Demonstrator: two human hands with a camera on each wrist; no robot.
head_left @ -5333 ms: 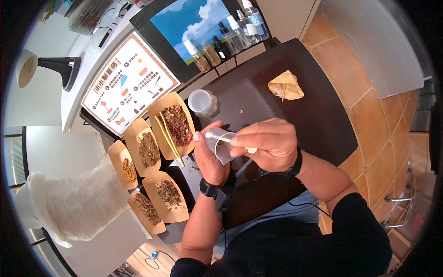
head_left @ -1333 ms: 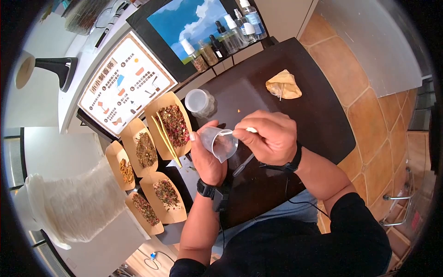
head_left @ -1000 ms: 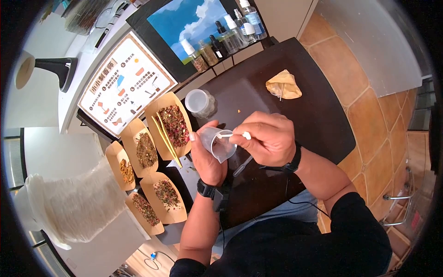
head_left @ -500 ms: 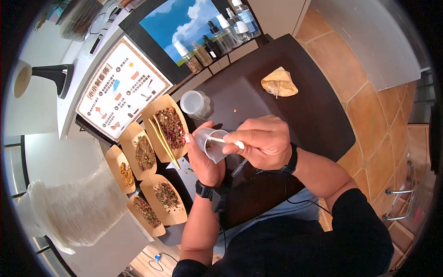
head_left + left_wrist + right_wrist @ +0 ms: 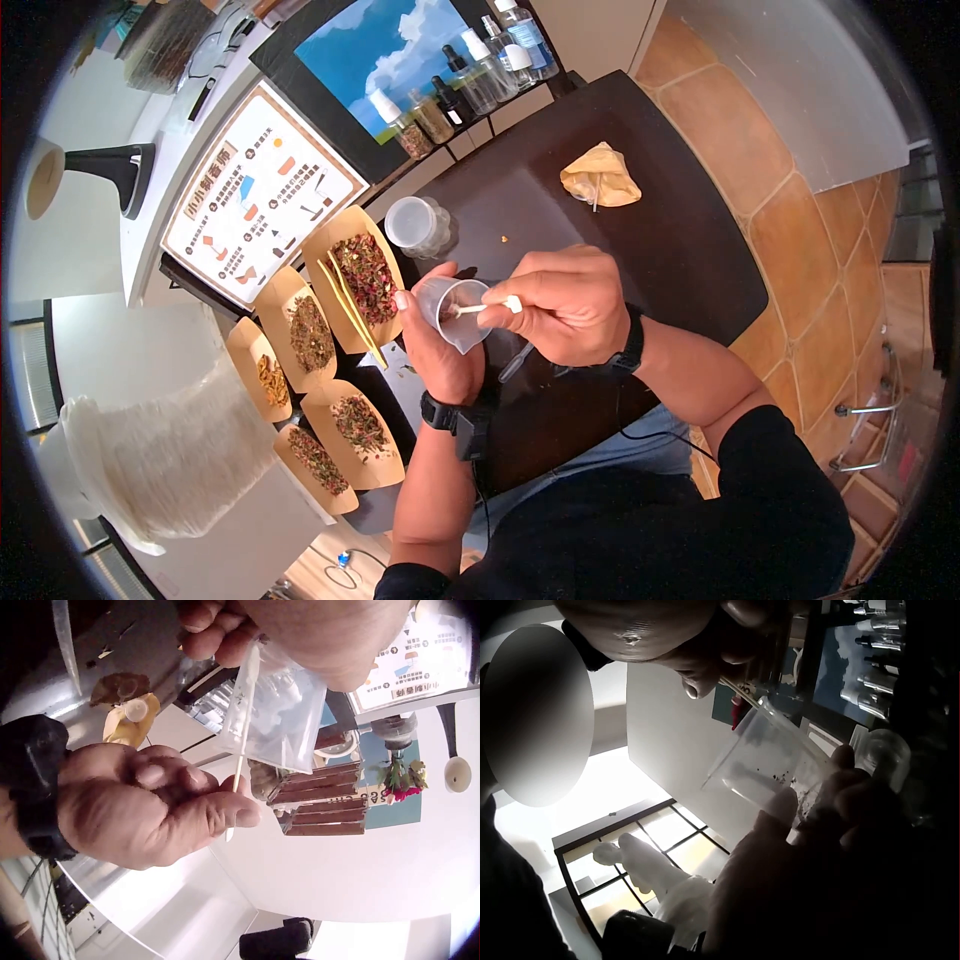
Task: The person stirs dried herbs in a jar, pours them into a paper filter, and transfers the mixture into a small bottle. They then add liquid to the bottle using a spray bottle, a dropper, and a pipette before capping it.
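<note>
In the head view my left hand [image 5: 440, 352] holds a clear plastic cup [image 5: 452, 313], tilted with its mouth toward my right hand. My right hand [image 5: 565, 305] pinches a thin white-tipped stick [image 5: 468, 310], whose far end is inside the cup. The left wrist view shows the stick [image 5: 244, 735] crossing the cup's mouth between the thumb and fingers. Dark crumbs [image 5: 780, 778] cling to the cup's inside in the right wrist view. A clear pipette [image 5: 515, 363] lies on the dark table [image 5: 680, 260] beneath the hands.
Several paper trays of dried herbs [image 5: 365, 278] stand at the left, with yellow sticks [image 5: 350, 308] across one. A lidded clear jar [image 5: 415, 225] is beyond the cup. A crumpled tan pouch [image 5: 602, 177] lies at the far right. Several bottles [image 5: 430, 117] line the back ledge.
Over the last second the stick has shifted and its end now reaches deeper into the cup. Both hands keep their holds. The whole head view has shifted slightly.
</note>
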